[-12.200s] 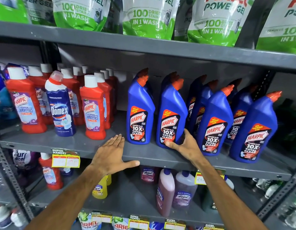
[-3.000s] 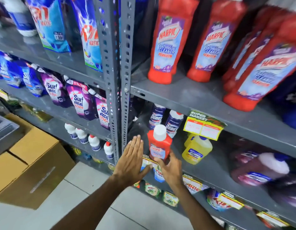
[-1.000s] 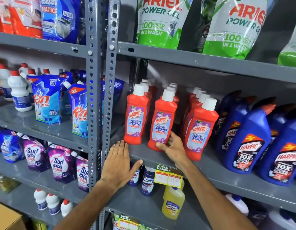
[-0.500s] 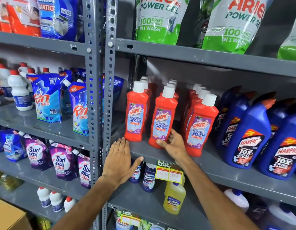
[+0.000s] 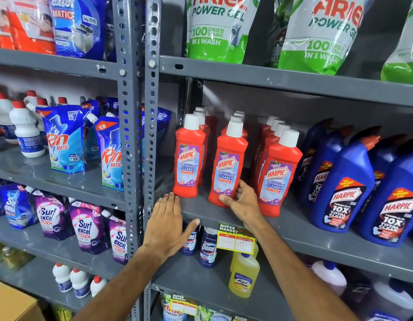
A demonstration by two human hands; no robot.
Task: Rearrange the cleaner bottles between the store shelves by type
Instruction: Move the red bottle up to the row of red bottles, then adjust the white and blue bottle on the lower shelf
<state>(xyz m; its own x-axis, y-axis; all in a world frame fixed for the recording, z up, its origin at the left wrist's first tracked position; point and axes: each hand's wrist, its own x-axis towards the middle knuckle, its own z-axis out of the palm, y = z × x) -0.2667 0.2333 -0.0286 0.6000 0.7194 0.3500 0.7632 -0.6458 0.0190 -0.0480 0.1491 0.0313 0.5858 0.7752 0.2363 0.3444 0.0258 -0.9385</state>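
Red Harpic bathroom cleaner bottles with white caps stand in three rows on the middle grey shelf (image 5: pixel 293 230). My right hand (image 5: pixel 241 201) grips the base of the front bottle of the middle row (image 5: pixel 228 166), thumb in front, fingers behind. The left row's front bottle (image 5: pixel 189 158) and the right row's (image 5: pixel 278 177) flank it. My left hand (image 5: pixel 170 224) lies flat and open on the shelf edge, fingertips just short of the left bottle. Blue Harpic toilet cleaner bottles (image 5: pixel 346 191) stand to the right. Dark blue Domex bottles (image 5: pixel 207 247) stand on the shelf below.
Grey slotted uprights (image 5: pixel 140 135) split the two shelf bays. A yellow price tag (image 5: pixel 235 239) hangs from the shelf edge above a yellow Lizol bottle (image 5: pixel 243 275). Ariel pouches (image 5: pixel 218 26) fill the shelf above; Rin (image 5: pixel 64 144) and Surf Excel pouches (image 5: pixel 85 230) fill the left bay. A cardboard box (image 5: pixel 10 304) sits bottom left.
Earlier I reached for a red bottle on the lower shelf; now the view is raised to the middle shelf. Over the last second both hands have barely moved.
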